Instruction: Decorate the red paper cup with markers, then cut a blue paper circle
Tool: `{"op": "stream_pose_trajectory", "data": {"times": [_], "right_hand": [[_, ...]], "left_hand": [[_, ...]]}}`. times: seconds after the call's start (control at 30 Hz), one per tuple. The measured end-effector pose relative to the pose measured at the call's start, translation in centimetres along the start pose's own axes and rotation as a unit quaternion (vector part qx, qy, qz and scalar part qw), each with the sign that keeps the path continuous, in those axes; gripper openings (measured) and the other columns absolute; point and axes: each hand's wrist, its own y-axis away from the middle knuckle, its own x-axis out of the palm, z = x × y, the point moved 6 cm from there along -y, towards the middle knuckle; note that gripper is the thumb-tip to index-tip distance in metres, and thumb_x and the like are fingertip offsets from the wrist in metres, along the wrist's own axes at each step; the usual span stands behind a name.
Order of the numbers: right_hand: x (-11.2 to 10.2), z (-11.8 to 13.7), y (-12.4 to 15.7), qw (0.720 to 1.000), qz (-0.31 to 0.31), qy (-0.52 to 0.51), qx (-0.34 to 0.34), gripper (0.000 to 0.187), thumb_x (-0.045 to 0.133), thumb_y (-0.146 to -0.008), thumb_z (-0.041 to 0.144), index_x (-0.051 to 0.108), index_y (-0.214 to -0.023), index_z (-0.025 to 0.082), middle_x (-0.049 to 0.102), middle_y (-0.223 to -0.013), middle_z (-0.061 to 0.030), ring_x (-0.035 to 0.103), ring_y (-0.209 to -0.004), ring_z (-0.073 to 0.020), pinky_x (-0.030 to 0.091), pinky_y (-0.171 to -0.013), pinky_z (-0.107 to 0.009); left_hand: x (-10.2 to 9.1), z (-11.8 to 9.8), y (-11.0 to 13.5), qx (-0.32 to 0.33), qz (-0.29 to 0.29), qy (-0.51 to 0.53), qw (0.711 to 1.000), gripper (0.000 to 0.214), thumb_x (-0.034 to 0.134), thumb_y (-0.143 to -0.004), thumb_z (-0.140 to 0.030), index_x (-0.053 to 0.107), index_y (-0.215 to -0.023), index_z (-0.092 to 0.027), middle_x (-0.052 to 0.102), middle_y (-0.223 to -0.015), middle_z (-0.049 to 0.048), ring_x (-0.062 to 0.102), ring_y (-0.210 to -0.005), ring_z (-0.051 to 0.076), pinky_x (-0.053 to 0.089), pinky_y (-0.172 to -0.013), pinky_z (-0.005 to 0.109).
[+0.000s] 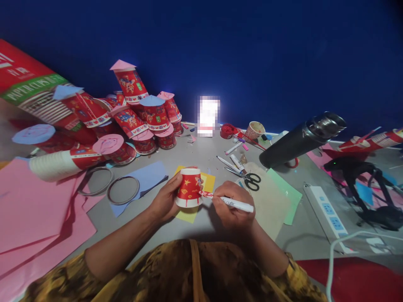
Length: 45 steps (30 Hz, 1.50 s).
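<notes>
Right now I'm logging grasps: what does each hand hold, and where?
Left hand wraps the paper cup's side; right hand pinches the white marker near its tip.

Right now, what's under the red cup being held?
Under the red paper cup lies a yellow paper sheet on the grey table. The left hand grips the cup; the right hand holds a white marker. The sheet's middle is covered.

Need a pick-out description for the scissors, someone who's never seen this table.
Start at the big black flask lying on its side right of centre on the grey table. Just in front of its base, beyond the right hand, lie the scissors. Black loop handles set them apart from the white markers beside them.
</notes>
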Motion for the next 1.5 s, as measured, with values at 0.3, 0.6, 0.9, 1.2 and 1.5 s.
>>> {"op": "stream_pose_trajectory", "data": {"times": [0.3,0.6,0.9,1.2,1.5], "right_hand": [[0.9,0.2,0.3,1.0,0.029,-0.006,-0.009,0.015,0.065,-0.098,0.015,0.069,-0.086,0.022,0.077,-0.071,-0.0022,0.071,-0.06,-0.016,0.056,-0.059,-0.028],[0.8,0.1,0.3,1.0,0.023,-0.004,-0.007,0.013,0.066,-0.097,0.014,0.069,-0.087,0.023,0.077,-0.071,-0.0018,0.071,-0.06,-0.016,0.055,-0.059,-0.028],[1.5,0.2,0.5,0.997,0.07,-0.018,-0.01,0.015,0.064,-0.098,0.02,0.068,-0.084,0.024,0.076,-0.069,-0.0009,0.069,-0.058,-0.0155,0.054,-0.058,-0.029],[1.7,0.2,0.7,0.997,0.075,-0.035,-0.013,0.017,0.063,-0.096,0.018,0.065,-0.079,0.023,0.072,-0.065,0.0006,0.066,-0.055,-0.0142,0.05,-0.057,-0.027],[1.2,-0.2,0.5,0.995,0.076,-0.054,0.043,0.016,0.064,-0.094,0.016,0.066,-0.08,0.023,0.073,-0.068,0.0002,0.067,-0.056,-0.0141,0.051,-0.057,-0.026]], "left_hand": [[0.1,0.3,0.0,0.007,0.003,-0.003,1.0,0.055,0.088,-0.089,-0.045,0.074,-0.132,-0.014,0.083,-0.118,0.0163,0.08,-0.111,0.036,0.064,-0.102,0.05],[0.4,0.3,0.0,0.011,0.003,-0.015,1.0,0.061,0.096,-0.08,-0.051,0.077,-0.126,-0.016,0.083,-0.118,0.0144,0.079,-0.115,0.035,0.064,-0.101,0.045],[0.6,0.1,0.0,0.023,0.006,-0.025,0.999,0.056,0.094,-0.083,-0.05,0.077,-0.125,-0.017,0.084,-0.115,0.0124,0.08,-0.111,0.033,0.066,-0.092,0.039],[0.7,-0.2,0.0,0.029,-0.016,-0.05,0.998,0.056,0.097,-0.078,-0.054,0.078,-0.117,-0.018,0.084,-0.101,0.0087,0.081,-0.093,0.027,0.066,-0.082,0.034],[0.1,-0.4,0.1,0.014,-0.012,-0.012,1.0,0.049,0.088,-0.09,-0.043,0.076,-0.127,-0.013,0.084,-0.111,0.0157,0.082,-0.104,0.033,0.067,-0.09,0.04]]}}
